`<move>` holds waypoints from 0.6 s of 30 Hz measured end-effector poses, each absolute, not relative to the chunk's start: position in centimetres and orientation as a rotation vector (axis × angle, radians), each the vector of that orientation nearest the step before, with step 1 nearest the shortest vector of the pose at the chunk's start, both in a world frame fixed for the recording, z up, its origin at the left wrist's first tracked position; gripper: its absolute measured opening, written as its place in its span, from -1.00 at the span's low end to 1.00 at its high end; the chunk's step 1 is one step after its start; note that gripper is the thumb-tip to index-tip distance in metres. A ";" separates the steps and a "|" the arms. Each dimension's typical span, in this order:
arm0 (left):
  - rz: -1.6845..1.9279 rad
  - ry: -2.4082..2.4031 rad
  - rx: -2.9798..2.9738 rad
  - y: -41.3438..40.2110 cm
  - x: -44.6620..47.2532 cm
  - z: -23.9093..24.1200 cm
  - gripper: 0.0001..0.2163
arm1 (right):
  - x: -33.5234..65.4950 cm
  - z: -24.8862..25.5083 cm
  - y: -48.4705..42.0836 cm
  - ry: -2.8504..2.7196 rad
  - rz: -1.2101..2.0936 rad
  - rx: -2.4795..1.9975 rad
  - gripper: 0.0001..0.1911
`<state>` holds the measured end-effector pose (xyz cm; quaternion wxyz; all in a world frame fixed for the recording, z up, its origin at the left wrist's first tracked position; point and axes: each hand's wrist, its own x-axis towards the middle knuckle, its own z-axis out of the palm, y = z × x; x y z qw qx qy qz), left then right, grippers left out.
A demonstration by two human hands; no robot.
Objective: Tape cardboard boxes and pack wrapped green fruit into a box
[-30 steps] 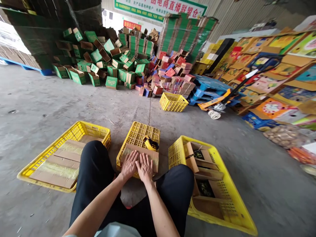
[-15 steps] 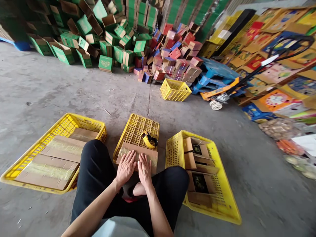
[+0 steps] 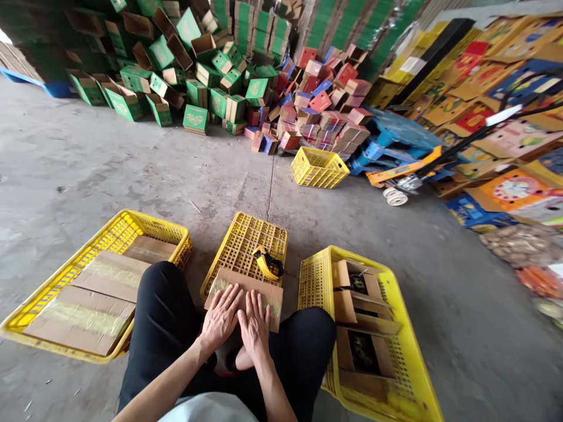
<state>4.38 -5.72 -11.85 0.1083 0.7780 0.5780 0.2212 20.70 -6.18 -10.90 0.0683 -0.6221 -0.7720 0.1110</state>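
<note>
Brown cardboard, with a yellowish strip of tape along it, makes up the carton [image 3: 275,296] that lies across the near end of the middle crate [image 3: 244,243], a yellow one with its grid surface facing up. In the head view, both hands rest palm down on this carton. The left hand [image 3: 222,313] is flat and opened out, its fingers extended over the carton's top; it grips nothing. The right hand [image 3: 255,322] lies just beside it, likewise flat with straight fingers, and has hold of nothing either. Behind the carton, on the middle crate's grid, sits a yellow-and-black tape dispenser [image 3: 268,264].

To the left of the middle crate stands a yellow crate holding taped cartons [image 3: 83,308]. To its right, another yellow crate holds open cartons [image 3: 367,349], flaps raised, their dark contents too unclear to tell. Beyond the middle crate, on the floor, is a smaller yellow basket [image 3: 319,170]; farther beyond it lie heaped green boxes [image 3: 196,119] and red boxes [image 3: 320,101]. A pallet jack [image 3: 407,181] stands beyond it to the right.
</note>
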 end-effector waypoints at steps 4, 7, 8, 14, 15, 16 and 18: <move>0.672 1.863 2.213 -5.2 2.9 -11.9 -0.46 | 20.2 -10.5 -6.2 -2.268 0.327 -1.876 -0.32; 0.653 1.866 2.231 -5.1 1.9 -12.2 -0.49 | 18.6 -10.2 -6.1 -2.208 0.334 -1.876 -0.30; 0.643 1.858 2.242 -5.0 1.7 -12.3 -0.49 | 18.0 -10.1 -6.0 -2.206 0.353 -1.861 -0.31; 0.598 1.840 2.323 -4.6 1.1 -12.5 -0.50 | 16.6 -9.4 -5.6 -2.271 0.448 -1.842 -0.42; 0.593 1.835 2.340 -4.7 1.0 -12.5 -0.49 | 16.7 -9.3 -5.6 -2.271 0.444 -1.847 -0.42; 0.588 1.836 2.354 -4.7 1.0 -12.6 -0.48 | 16.7 -9.3 -5.6 -2.263 0.432 -1.855 -0.42; 0.576 1.837 2.384 -4.9 1.1 -12.8 -0.47 | 16.4 -9.2 -5.7 -2.234 0.398 -1.867 -0.41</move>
